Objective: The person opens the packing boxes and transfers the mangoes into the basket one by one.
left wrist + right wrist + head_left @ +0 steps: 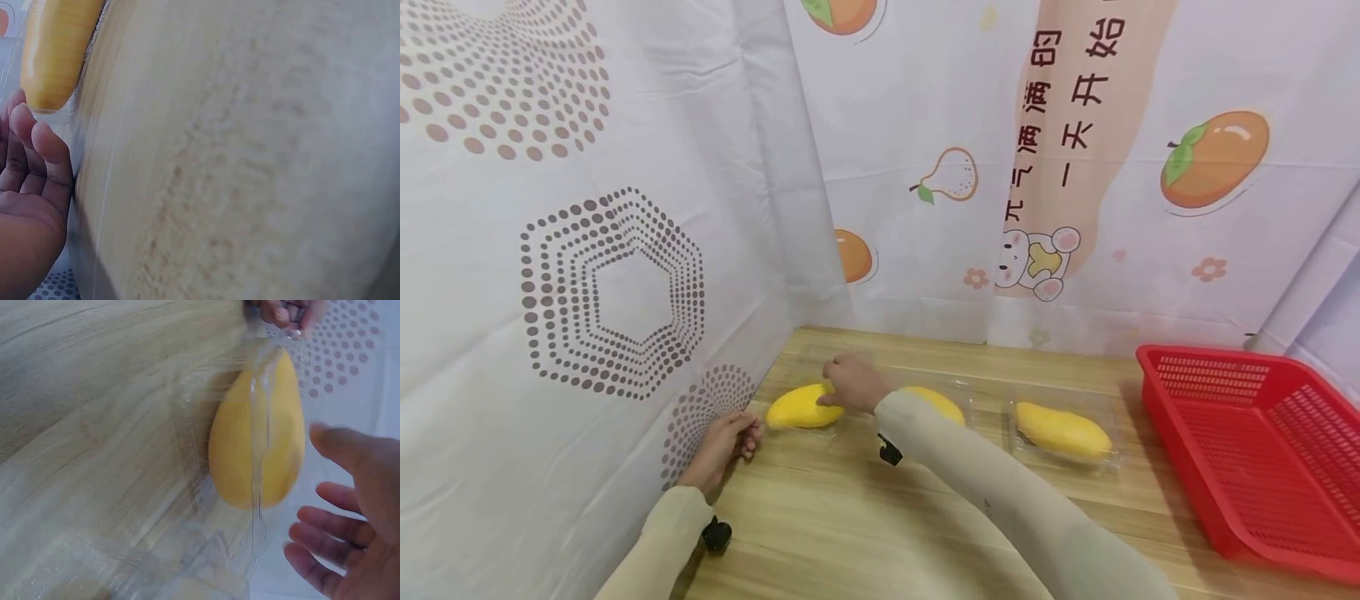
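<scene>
A yellow mango (797, 408) lies in a clear plastic box at the left end of the table. My right hand (854, 383) is over the right end of this mango. In the right wrist view, its thumb is spread from its loosely bent fingers, and a clear plastic edge (256, 469) crosses in front of the mango (284, 437). My left hand (724, 447) is beside the left end of the box, its bent fingertips close to the box's end in the left wrist view. Nothing shows between those fingers.
Two more mangoes in clear boxes stand to the right, the middle mango (942, 405) partly behind my right sleeve and the other mango (1063, 431) farther along. A red basket (1187, 467) stands at the right. Printed curtains (880, 167) border the wooden table (820, 517).
</scene>
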`<act>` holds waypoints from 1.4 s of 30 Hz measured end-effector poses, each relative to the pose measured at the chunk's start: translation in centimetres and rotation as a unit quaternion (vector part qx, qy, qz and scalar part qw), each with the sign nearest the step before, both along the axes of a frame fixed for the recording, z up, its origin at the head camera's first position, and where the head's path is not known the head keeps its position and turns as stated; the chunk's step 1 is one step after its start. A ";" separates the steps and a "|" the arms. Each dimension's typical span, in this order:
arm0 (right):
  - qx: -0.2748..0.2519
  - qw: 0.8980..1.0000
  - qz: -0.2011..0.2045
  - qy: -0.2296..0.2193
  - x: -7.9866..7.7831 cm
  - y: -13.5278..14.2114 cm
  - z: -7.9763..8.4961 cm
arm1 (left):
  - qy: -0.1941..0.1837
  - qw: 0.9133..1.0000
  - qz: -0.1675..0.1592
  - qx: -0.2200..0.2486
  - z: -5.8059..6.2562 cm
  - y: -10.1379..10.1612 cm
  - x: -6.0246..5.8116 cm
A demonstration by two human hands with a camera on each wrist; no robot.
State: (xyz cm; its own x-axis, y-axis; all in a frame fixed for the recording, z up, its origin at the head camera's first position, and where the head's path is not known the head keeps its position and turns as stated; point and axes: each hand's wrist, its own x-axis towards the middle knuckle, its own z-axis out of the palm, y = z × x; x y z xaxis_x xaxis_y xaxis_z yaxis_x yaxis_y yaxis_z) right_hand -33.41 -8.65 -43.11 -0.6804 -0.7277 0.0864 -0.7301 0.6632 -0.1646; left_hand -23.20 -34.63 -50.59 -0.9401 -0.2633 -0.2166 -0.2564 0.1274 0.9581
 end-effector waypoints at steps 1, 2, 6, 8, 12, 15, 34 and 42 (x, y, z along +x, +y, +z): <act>0.010 1.000 0.008 -0.001 0.1 -0.2 -0.1 | 0.000 1.000 0.002 0.000 0.0 0.0 0.0; 0.021 1.000 0.013 -0.001 0.2 -0.3 -0.2 | 0.001 1.000 0.003 0.000 0.0 0.0 0.0; 0.056 0.998 0.020 0.001 0.5 -0.8 -0.4 | 0.002 1.000 0.002 0.000 0.1 0.1 -0.1; 0.072 0.997 0.020 0.004 0.6 -1.0 -0.4 | 0.002 1.000 0.001 0.001 0.1 0.1 -0.1; 0.092 0.996 0.018 0.006 0.7 -1.4 -0.4 | 0.000 1.000 -0.002 0.003 0.3 0.2 -0.2; 0.101 0.995 0.020 0.011 0.7 -1.6 -0.5 | -0.002 1.000 -0.004 0.007 0.4 0.2 -0.2; 0.083 0.996 0.014 -0.041 0.7 -2.4 -1.2 | 0.002 1.000 -0.007 0.020 0.3 0.0 0.3; 0.073 0.996 0.010 -0.052 0.7 -2.6 -1.4 | 0.008 1.000 -0.006 0.019 0.2 -0.1 0.3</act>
State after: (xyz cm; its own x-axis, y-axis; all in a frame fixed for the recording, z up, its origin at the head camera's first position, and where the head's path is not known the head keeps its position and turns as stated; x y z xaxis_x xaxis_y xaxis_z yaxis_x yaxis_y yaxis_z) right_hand -32.68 -11.25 -44.49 -0.6656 -0.7407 -0.0917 -0.7272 0.6713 -0.1436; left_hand -22.86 -34.71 -50.37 -0.9466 -0.2431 -0.2119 -0.2405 0.0943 0.9661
